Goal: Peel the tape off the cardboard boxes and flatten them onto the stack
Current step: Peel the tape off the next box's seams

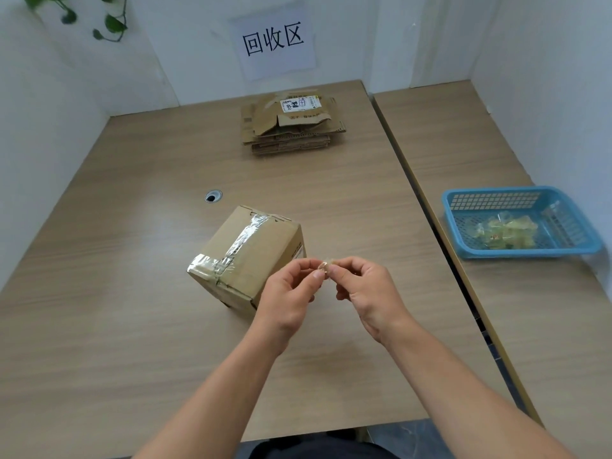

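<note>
Left hand (pixel 291 294), right hand (pixel 366 289) pinch tape scrap (pixel 324 267) together, likely wadding it for blue basket (pixel 526 252) at 3 o'clock. Taped cardboard box (pixel 265 251) at 10, flattened stack (pixel 288 130) at 12.

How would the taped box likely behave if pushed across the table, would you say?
The box would probably slide, not roll: flat faces on a smooth table. Tape spans its top, so it likely stays stiff.

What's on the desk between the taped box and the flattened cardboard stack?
Only bare desk, per the head view, between the taped box and the stack.
</note>
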